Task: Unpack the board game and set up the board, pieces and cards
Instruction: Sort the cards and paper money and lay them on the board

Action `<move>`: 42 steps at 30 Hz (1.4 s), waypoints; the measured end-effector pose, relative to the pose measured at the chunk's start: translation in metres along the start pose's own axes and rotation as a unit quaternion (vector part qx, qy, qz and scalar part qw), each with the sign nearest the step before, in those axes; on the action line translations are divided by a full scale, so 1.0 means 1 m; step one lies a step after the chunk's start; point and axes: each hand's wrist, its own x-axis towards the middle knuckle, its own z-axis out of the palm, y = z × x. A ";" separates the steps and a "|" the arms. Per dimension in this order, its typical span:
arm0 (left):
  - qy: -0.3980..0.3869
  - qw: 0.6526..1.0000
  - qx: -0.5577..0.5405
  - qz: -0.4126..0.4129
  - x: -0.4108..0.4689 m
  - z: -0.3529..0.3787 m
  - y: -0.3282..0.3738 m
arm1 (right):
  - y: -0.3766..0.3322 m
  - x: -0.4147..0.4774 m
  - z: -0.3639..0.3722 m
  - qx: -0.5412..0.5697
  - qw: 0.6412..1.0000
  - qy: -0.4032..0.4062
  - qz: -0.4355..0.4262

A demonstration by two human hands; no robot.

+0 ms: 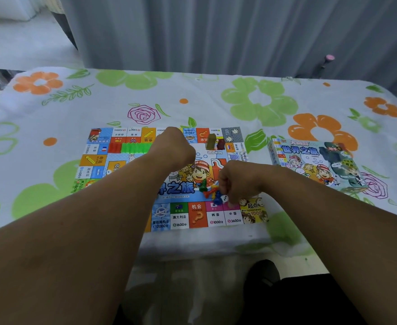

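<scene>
**Pawns** [208, 190]: green, red, blue and yellow, heaped with a white die [224, 198] on the board [183, 214], toward its near-right corner.
- Handling, as judged: small, light, hard plastic, apt to topple or skid on the glossy print. Each is best pinched from above by the narrow neck, one at a time.

**Board:** lies flat on the flowered desk [216, 102]. It looks thin and likely to slide if nudged.

**Houses** [136, 147]: a green row lies at the board's far-left part.

**Card stacks** [216, 143]: two stand at the board's far right.

**Box** [314, 163]: sits off the board's right edge.

**Right grip** [237, 181]: the wrist is bent down and the fingers curl onto the heap just beside the die. It cannot be told whether they pinch a pawn.

**Left grip** [174, 146]: sits over the board's far middle, back of the hand up and fingers curled under. Anything held is hidden, so its state cannot be told.
</scene>
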 end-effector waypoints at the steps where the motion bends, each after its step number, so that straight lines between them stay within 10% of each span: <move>1: 0.001 1.000 -0.003 0.000 0.000 0.000 0.000 | 0.000 0.000 0.000 0.000 1.000 0.002 -0.002; 7: 0.018 1.000 -0.002 -0.012 -0.002 -0.007 0.001 | 0.000 -0.007 -0.013 -0.003 1.000 0.021 0.003; 18: 0.090 0.996 0.008 -0.023 0.001 -0.033 -0.019 | -0.040 0.031 -0.051 -0.068 0.939 0.325 -0.087; 42: 0.163 0.984 -0.069 -0.032 0.019 -0.037 -0.027 | -0.042 0.099 -0.048 -0.176 0.952 0.251 -0.015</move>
